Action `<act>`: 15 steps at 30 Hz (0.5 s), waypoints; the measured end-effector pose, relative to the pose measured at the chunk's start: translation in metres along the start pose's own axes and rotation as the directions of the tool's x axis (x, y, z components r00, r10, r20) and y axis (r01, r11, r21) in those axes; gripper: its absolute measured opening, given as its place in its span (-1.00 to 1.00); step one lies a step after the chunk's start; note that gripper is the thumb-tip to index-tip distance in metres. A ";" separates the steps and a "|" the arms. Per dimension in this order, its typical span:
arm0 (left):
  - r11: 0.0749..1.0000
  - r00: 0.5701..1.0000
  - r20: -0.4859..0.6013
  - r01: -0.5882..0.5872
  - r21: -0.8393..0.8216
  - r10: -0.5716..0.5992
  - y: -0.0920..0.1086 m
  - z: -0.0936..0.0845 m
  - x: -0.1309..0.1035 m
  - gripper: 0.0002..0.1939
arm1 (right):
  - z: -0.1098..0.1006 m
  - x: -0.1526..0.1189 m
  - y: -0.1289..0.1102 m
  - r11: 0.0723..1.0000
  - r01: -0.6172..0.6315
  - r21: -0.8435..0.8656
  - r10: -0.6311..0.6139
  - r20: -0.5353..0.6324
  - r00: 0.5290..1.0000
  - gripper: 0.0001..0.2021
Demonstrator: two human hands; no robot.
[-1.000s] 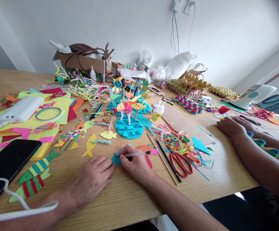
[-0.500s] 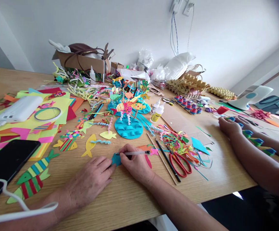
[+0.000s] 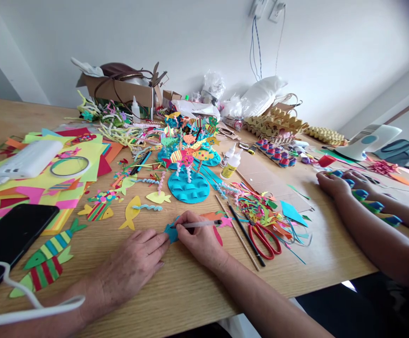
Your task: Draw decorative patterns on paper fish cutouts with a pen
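Note:
My right hand (image 3: 199,237) is closed around a pen (image 3: 202,224) with a pale, clear-looking barrel. Its tip, mostly hidden by my fingers, is down at a small blue paper piece (image 3: 171,233) on the table. My left hand (image 3: 137,256) lies flat, fingers stretched out, fingertips touching the left edge of that paper. Just behind are a yellow paper fish (image 3: 131,213) and a twisted blue pipe cleaner (image 3: 148,207). Orange and red paper and a pink star (image 3: 226,222) lie beside my right hand, partly covered by it.
Red scissors (image 3: 266,241), a black pencil (image 3: 245,234) and a wooden stick lie to the right, near paper scraps. A blue round base (image 3: 189,187) bears paper fish. A phone (image 3: 14,249) and striped fish are left. Another person's arms (image 3: 362,220) rest at the right.
The blue paper has turned slightly under my fingers, and both hands have shifted very little. The other person's hands at the right have moved slightly left.

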State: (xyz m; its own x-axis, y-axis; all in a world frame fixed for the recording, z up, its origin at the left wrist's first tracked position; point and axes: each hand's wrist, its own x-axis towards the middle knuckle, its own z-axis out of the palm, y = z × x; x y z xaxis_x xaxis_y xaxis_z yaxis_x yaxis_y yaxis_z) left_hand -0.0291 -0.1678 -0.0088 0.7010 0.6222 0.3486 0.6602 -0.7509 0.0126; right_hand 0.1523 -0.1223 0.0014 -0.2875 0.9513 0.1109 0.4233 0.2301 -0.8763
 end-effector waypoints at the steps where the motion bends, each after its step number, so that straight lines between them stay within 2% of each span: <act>1: 1.000 1.000 -0.002 -0.001 0.003 0.001 0.000 0.000 0.000 -0.73 | 0.000 0.000 0.000 1.000 0.004 -0.004 -0.004 0.001 1.000 -0.93; 10: 1.000 0.999 -0.037 -0.005 0.010 0.005 -0.001 0.001 0.000 -0.74 | -0.001 0.000 -0.001 0.999 0.017 -0.030 -0.016 0.019 1.000 -0.92; 15: 1.000 1.000 0.001 0.002 0.015 -0.002 0.000 0.000 0.000 -0.72 | -0.002 0.001 -0.001 0.998 0.009 -0.057 -0.009 -0.001 1.000 -0.91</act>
State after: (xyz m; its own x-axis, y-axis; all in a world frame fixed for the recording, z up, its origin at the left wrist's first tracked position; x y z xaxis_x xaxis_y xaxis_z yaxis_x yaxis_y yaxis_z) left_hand -0.0292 -0.1678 -0.0092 0.6999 0.6237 0.3481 0.6656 -0.7463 -0.0012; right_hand 0.1533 -0.1213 0.0029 -0.2901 0.9495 0.1194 0.4692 0.2499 -0.8470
